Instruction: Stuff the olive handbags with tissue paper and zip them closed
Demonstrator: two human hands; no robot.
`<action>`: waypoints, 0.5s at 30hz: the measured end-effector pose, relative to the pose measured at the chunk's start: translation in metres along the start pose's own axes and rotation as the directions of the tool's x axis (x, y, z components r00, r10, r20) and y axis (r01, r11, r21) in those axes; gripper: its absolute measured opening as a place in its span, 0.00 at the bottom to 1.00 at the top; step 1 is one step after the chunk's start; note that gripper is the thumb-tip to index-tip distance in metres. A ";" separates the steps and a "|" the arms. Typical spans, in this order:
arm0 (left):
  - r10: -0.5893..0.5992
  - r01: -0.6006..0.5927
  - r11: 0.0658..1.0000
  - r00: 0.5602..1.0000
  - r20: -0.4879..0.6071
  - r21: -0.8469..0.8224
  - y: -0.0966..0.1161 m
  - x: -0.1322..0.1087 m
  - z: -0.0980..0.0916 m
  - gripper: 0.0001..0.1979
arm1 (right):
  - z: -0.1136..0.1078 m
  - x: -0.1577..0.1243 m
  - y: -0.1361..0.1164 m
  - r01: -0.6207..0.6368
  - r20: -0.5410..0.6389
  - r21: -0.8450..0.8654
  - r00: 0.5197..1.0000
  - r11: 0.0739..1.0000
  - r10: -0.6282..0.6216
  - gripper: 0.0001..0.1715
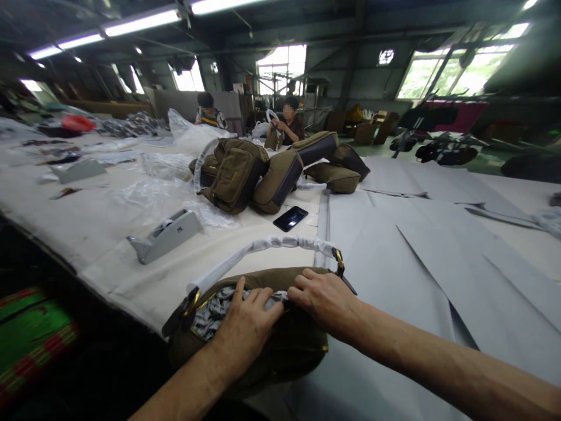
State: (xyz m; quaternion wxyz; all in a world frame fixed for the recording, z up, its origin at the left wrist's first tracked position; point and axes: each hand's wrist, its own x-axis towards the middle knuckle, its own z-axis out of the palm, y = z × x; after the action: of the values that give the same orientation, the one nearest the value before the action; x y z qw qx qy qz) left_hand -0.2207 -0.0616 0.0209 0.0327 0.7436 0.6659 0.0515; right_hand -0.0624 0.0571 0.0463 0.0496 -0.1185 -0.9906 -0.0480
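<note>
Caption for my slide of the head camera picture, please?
Left hand and right hand rest on an olive bag with grey stuffing.

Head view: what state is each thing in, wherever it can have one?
Olive canvas bag: zip open, grey patterned stuffing showing.
Bag handle: wrapped in clear plastic.
Left hand: spread on the stuffing.
Right hand: resting on the bag's rim.
Smartphone: lying flat, screen dark.
Grey tape dispenser: standing on the table.
Grey sheets: lying flat, overlapping.
</note>
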 end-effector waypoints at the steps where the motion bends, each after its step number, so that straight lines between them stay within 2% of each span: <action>1: 0.010 -0.010 1.000 1.000 -0.001 -0.020 -0.003 0.001 0.001 0.15 | 0.003 -0.002 -0.001 -0.008 -0.042 -0.010 0.999 1.000 0.008 0.03; 3: 0.028 -0.029 0.998 0.999 -0.023 -0.055 -0.007 0.003 0.003 0.21 | 0.011 -0.006 -0.003 -0.042 -0.159 -0.008 0.987 0.999 0.040 0.03; 6: 0.050 -0.055 0.996 0.996 -0.068 -0.064 -0.010 0.004 0.005 0.29 | 0.019 -0.012 -0.007 -0.079 -0.347 0.055 0.933 0.995 0.093 0.05; 10: 0.014 -0.015 0.999 0.999 -0.041 -0.031 -0.003 0.009 0.000 0.21 | 0.015 -0.009 -0.009 -0.086 -0.523 0.227 0.830 0.970 0.196 0.11; 12: -0.058 0.058 0.998 0.998 0.011 -0.001 0.009 0.014 -0.014 0.20 | 0.011 -0.002 -0.003 -0.057 -0.554 0.330 0.797 0.942 0.242 0.09; 15: -0.132 0.140 0.990 0.974 0.183 -0.032 0.030 0.012 -0.054 0.16 | 0.014 0.008 0.016 -0.018 -0.553 0.453 0.778 0.891 0.297 0.08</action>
State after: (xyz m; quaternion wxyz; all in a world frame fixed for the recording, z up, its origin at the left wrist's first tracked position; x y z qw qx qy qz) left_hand -0.1963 -0.0545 0.0787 0.1132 0.6968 0.7083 -0.0037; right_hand -0.0680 0.0757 0.0346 0.3939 -0.1675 -0.8933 0.1370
